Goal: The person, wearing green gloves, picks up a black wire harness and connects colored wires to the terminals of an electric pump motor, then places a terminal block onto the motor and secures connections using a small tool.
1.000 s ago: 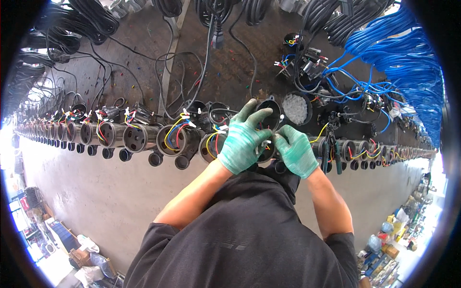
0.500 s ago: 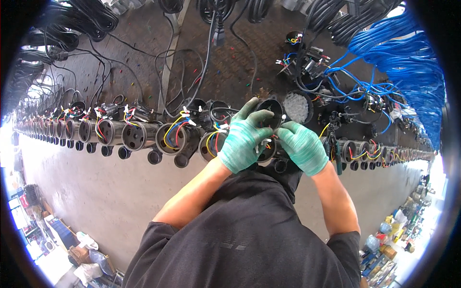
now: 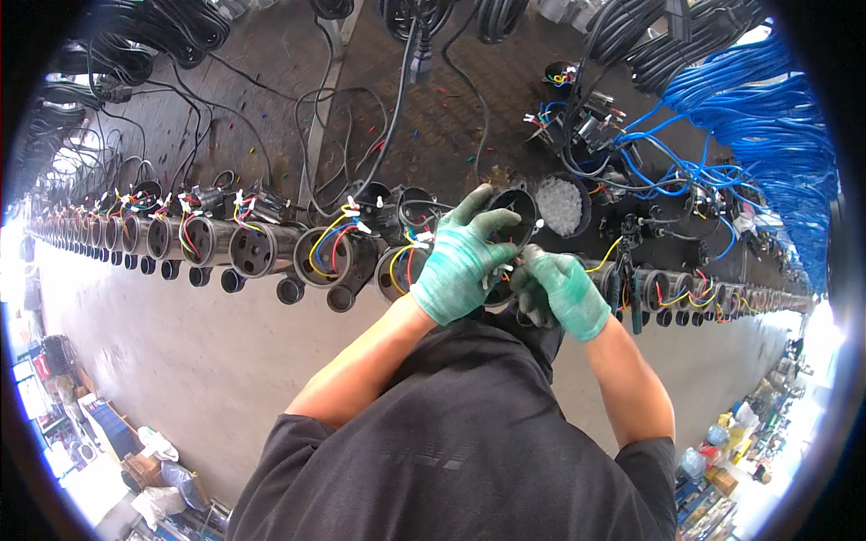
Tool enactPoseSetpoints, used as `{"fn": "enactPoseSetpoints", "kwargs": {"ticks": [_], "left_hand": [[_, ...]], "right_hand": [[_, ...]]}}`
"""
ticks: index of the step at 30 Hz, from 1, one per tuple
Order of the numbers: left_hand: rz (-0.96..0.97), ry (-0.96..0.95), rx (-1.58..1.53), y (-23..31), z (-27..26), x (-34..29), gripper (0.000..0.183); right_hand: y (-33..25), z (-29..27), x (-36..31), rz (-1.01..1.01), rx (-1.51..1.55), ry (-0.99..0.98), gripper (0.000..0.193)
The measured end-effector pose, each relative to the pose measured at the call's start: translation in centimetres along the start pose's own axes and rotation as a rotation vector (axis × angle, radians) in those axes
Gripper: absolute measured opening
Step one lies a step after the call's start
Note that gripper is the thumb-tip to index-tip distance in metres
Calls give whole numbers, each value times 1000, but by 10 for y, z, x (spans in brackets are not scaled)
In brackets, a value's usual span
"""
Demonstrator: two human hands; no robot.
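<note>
My left hand [image 3: 460, 268], in a green knit glove with darkened fingertips, is closed on thin wires [image 3: 493, 279] at the mouth of a dark motor housing. Close beside it, my gloved right hand [image 3: 572, 295] pinches with thumb and forefinger at the same wire ends, its other fingers curled under. What lies between the right fingertips is mostly hidden. Just beyond both hands sits a round black cup [image 3: 515, 209]. To its right, a black bowl holds small clear-white caps [image 3: 560, 206].
A row of dark cylindrical housings [image 3: 253, 253] with coloured wires lines the near table edge. Black cables [image 3: 410, 54] hang at the back, blue cable coils [image 3: 767, 108] at the right. Dark-handled pliers [image 3: 631, 284] hang right of my right hand. Small coloured bits dot the tabletop [image 3: 433, 126].
My right hand has shifted slightly down and turned, its fingers curling further under. The left hand stays nearly in place. The whole view has moved slightly.
</note>
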State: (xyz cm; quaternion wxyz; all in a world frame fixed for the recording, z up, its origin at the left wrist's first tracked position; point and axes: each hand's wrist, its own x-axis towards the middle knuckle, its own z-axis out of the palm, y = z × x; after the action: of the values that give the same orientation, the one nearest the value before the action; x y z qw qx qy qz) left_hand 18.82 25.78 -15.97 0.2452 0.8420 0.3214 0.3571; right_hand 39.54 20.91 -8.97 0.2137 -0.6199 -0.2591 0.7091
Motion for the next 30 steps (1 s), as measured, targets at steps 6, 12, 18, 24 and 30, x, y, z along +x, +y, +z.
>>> {"fn": "enactPoseSetpoints", "kwargs": {"ticks": [6,12,18,24,30], "left_hand": [[-17,-18,-15,1,-3,0,27],[-8,31,-16,1,-2,1,27],[-6,-25,10,0,0,-2,26],[-4,-2,-13,-3,1,-2,29],[-7,5,-12,-3,3,-1,29]], "right_hand": [[-5,-5,8,-1253,-1126,365,18],[-7,-13,11,-1284,-1401,285,18],[-5,10,1,-302,-286,161,15],[-6,-10,1,-1143,-1093,395,22],[-15,-17,14,-1310,-1493,136,27]]}}
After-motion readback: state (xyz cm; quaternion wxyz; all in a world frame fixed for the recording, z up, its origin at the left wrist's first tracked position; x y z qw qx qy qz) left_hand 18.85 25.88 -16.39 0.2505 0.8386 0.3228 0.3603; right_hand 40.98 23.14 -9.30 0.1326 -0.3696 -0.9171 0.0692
